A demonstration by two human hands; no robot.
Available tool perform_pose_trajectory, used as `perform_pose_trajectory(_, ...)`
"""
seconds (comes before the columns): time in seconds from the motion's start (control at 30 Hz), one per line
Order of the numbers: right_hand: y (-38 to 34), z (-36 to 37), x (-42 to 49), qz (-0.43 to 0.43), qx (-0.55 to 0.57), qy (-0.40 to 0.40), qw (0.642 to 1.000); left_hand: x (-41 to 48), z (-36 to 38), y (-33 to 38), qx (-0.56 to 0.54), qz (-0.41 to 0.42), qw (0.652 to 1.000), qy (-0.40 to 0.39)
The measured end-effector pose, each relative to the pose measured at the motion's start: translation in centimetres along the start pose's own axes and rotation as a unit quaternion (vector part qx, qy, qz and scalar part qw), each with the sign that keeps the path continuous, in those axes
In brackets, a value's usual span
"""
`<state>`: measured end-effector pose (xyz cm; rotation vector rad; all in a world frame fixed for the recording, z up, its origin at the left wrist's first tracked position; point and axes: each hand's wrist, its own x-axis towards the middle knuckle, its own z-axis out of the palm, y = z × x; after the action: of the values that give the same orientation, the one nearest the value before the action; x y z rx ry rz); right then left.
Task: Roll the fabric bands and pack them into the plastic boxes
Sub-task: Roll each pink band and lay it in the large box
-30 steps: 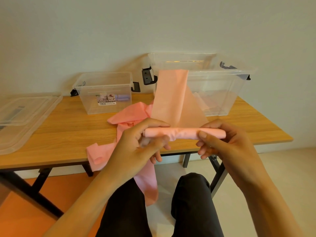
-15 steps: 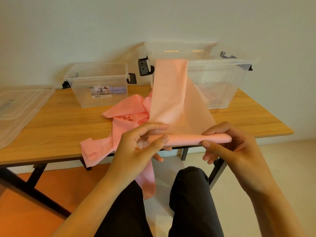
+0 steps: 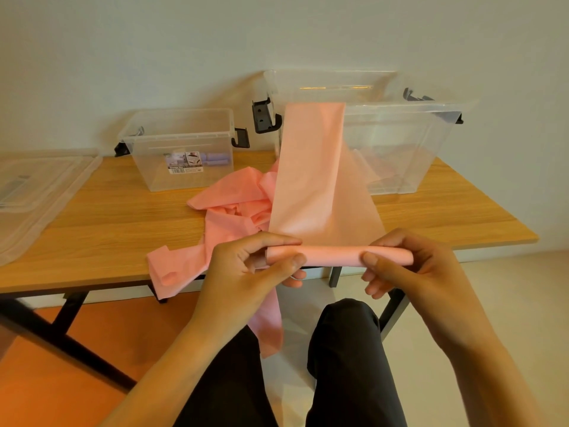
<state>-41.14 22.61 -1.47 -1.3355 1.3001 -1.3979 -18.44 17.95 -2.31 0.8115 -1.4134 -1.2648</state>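
A pink fabric band (image 3: 311, 180) runs from the rim of the large clear plastic box (image 3: 431, 149) down to a tight roll (image 3: 332, 256) held just in front of the table edge. My left hand (image 3: 246, 272) pinches the roll's left end between thumb and fingers. My right hand (image 3: 409, 269) grips its right end the same way. More pink fabric (image 3: 234, 208) lies crumpled on the wooden table (image 3: 107, 226) and hangs over its front edge. A small clear plastic box (image 3: 181, 149) stands at the back, with purple rolls inside.
Clear plastic lids (image 3: 34, 192) lie at the table's left end. The wall stands right behind both boxes. My legs in dark trousers (image 3: 348, 365) are below the hands, beside the table's black legs (image 3: 70, 315).
Both hands have kept turning the roll, which sits slightly lower and a little thicker. The stretched band between roll and large box looks a bit shorter. The view tilted slightly.
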Motion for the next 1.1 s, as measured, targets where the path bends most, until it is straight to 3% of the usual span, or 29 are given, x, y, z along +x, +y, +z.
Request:
perform_pose_trajectory(0.27, 0.20, 0.35, 0.43, -0.011, -0.027, -0.003, 1.000, -0.16, 0.09, -0.06, -0.008, 0.019, 1.000, 0.020)
perform_pose_trajectory(0.83, 0.38, 0.78, 0.48, -0.008, 0.046, 0.031, 0.998, -0.43, 0.16, -0.47, -0.001, 0.027, 0.999, 0.025)
perform_pose_trajectory(1.1, 0.08, 0.36, 0.52, 0.019, 0.070, -0.007, 0.997, -0.10, 0.17, -0.45, -0.007, 0.028, 0.999, 0.042)
